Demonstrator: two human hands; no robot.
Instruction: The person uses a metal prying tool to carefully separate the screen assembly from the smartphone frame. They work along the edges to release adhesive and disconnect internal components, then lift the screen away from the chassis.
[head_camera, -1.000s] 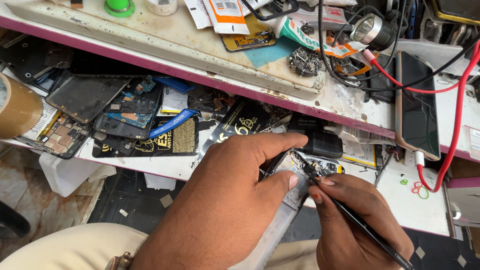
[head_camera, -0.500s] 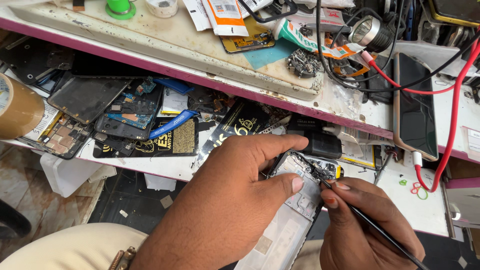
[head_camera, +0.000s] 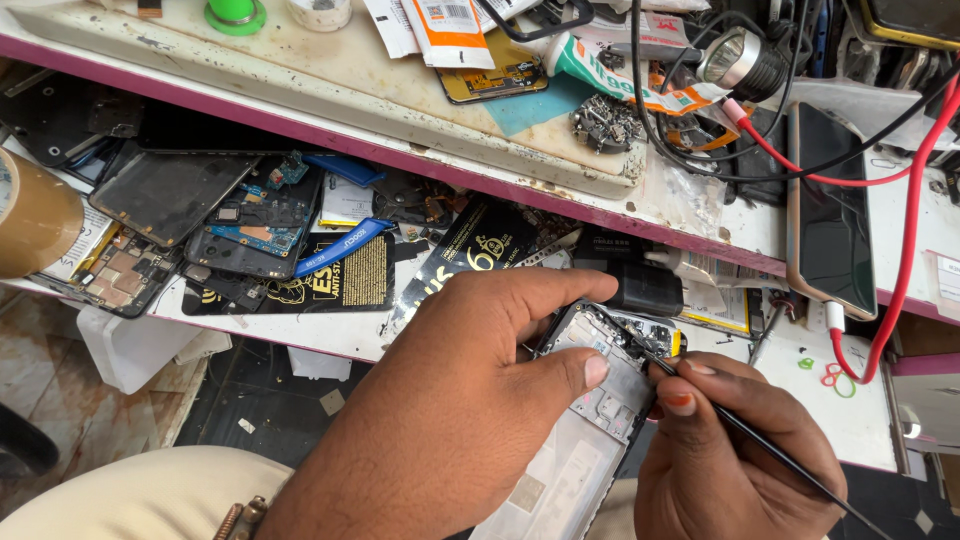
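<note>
White, stained workbench with maroon front edge runs across far side; lower shelf beneath. Tiled floor bottom left. Brown tape roll far left. Dismantled phone parts and blue pry tool crowd shelf. Left hand curled, clamped on opened phone frame at near centre, thumb pressing its face. Right hand pinched shut on thin black tool, tip touching frame's top. Phone on red cable far right.
</note>
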